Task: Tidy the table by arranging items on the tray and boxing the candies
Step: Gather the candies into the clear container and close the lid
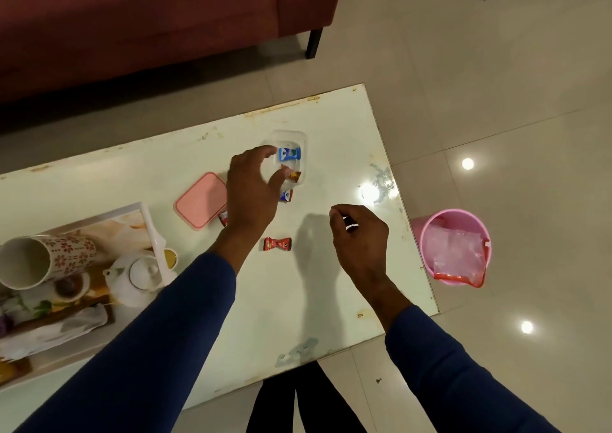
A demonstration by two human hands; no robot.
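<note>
A clear plastic box (299,136) stands near the table's far edge with a blue candy (289,154) and an orange candy (294,176) inside. My left hand (253,189) hovers over the box's left side, fingers apart and empty. My right hand (359,234) is closed on a small dark candy (350,224) above the table. A red candy (277,244) lies between my hands. Another blue candy (286,196) and a red one (224,218) peek out beside my left hand. The pink lid (200,201) lies left of the box.
A tray (142,209) at the left holds a floral mug (46,260), a white teapot (137,277), a small cup and cloth. A pink bin (455,247) with a plastic bag stands on the floor right of the table. A red sofa is beyond.
</note>
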